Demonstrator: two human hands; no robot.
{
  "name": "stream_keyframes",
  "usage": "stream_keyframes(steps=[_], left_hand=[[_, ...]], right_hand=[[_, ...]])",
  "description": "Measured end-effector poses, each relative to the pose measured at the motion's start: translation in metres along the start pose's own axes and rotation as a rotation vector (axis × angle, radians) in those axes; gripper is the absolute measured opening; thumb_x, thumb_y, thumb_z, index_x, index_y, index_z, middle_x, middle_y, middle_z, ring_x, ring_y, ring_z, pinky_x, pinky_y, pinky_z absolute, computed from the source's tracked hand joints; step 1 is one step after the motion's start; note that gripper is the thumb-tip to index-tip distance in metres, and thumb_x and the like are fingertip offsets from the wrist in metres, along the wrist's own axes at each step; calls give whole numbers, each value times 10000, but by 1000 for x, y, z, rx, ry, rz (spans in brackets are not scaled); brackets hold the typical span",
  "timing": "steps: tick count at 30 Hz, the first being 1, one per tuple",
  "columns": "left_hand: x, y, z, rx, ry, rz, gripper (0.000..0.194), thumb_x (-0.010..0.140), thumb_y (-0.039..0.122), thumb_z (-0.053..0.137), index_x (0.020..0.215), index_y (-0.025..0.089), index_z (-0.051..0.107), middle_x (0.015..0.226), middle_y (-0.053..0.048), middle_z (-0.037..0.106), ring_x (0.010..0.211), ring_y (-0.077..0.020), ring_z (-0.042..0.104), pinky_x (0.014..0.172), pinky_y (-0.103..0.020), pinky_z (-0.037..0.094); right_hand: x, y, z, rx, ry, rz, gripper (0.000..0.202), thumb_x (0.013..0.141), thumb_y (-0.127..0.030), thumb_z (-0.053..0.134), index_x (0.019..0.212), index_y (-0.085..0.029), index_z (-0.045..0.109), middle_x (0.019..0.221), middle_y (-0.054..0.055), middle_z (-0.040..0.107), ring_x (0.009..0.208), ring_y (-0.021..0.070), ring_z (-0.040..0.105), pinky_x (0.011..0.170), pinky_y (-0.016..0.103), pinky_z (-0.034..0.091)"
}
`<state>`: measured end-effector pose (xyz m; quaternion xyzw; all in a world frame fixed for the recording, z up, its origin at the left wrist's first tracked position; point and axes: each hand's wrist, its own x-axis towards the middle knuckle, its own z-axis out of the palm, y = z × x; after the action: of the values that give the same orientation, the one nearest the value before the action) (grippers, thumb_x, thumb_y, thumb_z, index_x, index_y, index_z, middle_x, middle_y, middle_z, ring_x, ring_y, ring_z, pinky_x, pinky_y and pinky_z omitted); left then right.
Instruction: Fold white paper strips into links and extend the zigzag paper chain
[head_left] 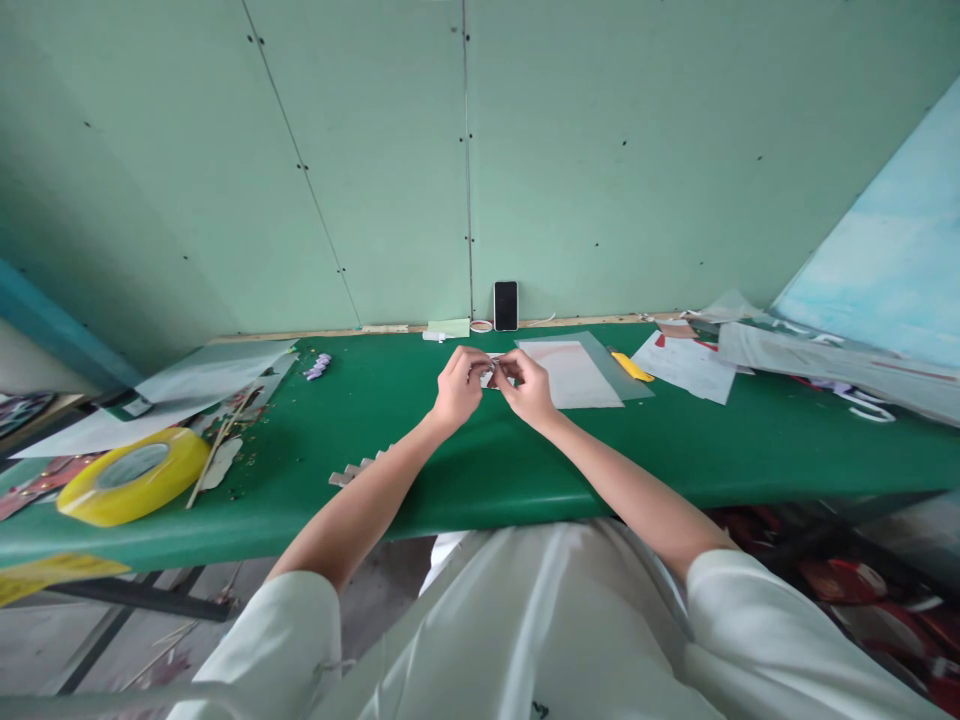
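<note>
My left hand point(459, 385) and my right hand point(529, 385) meet above the middle of the green-covered table point(465, 480). Fingers and thumbs of both are pinched together around a small piece point(492, 374) with white and dark red parts. Most of it is hidden by the fingertips, and I cannot make out its kind. Just right of my right hand lies a white sheet point(577, 375) on a translucent one. Several short pale strips point(358, 468) lie beside my left forearm, partly covered by it.
A phone point(506, 306) leans against the green wall. On the left are a yellow tape roll point(133, 476), thin sticks point(217, 445) and a small purple bundle point(318, 367). A yellow-handled cutter point(631, 366), papers point(686, 366) and plastic sheets point(840, 360) lie at right.
</note>
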<state>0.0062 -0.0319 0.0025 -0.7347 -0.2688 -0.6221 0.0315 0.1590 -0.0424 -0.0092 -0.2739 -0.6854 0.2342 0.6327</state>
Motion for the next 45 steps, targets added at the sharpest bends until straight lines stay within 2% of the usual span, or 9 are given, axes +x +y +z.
stream_keyframes(steps=[6, 13, 20, 27, 33, 39, 45], left_hand=[[-1, -2, 0, 1, -9, -14, 207, 984, 51, 512, 985, 208, 647, 966, -47, 691, 899, -146, 683, 783, -263, 575], [0, -3, 0, 2, -27, 34, 221, 994, 41, 481, 983, 197, 637, 966, -58, 668, 870, -144, 663, 761, -263, 564], [3, -4, -4, -8, -125, 40, 224, 970, 19, 477, 1012, 199, 604, 982, -63, 649, 865, -147, 646, 769, -268, 562], [6, -3, -4, -10, -163, 6, 230, 956, 20, 479, 1025, 202, 600, 993, -64, 640, 873, -153, 645, 773, -271, 555], [8, -3, -5, -23, -253, -43, 242, 917, -14, 489, 996, 192, 585, 966, -54, 624, 840, -143, 631, 753, -247, 535], [9, -5, -5, -37, -336, -147, 227, 964, 43, 495, 1096, 191, 604, 1010, -79, 687, 835, -153, 674, 722, -239, 542], [10, -15, -5, -37, -350, -184, 242, 908, 6, 535, 1032, 191, 628, 923, -54, 722, 790, -156, 689, 686, -228, 526]], right_hand=[[0, 3, -1, -10, -5, 10, 307, 982, -542, 659, 966, -240, 607, 812, 48, 710, 740, 219, 756, 729, 383, 664], [0, 4, 0, 12, 7, 6, 299, 978, -524, 674, 950, -235, 601, 794, 42, 705, 716, 218, 756, 717, 381, 660], [0, 3, 0, -6, -3, 10, 289, 980, -518, 669, 950, -237, 609, 759, 37, 699, 706, 227, 758, 696, 383, 654], [0, 5, 0, -31, 19, 23, 294, 974, -522, 667, 931, -238, 607, 743, 31, 690, 655, 220, 741, 636, 362, 625], [-1, 8, 1, -18, 27, 57, 284, 954, -509, 688, 921, -236, 616, 720, 13, 661, 646, 217, 736, 629, 355, 623], [1, 10, 0, 12, 47, 133, 325, 915, -534, 721, 883, -241, 584, 667, -13, 621, 606, 207, 710, 600, 342, 619], [1, 14, 1, 5, 27, 170, 311, 906, -514, 729, 883, -247, 571, 647, -24, 617, 580, 202, 702, 567, 326, 602]])
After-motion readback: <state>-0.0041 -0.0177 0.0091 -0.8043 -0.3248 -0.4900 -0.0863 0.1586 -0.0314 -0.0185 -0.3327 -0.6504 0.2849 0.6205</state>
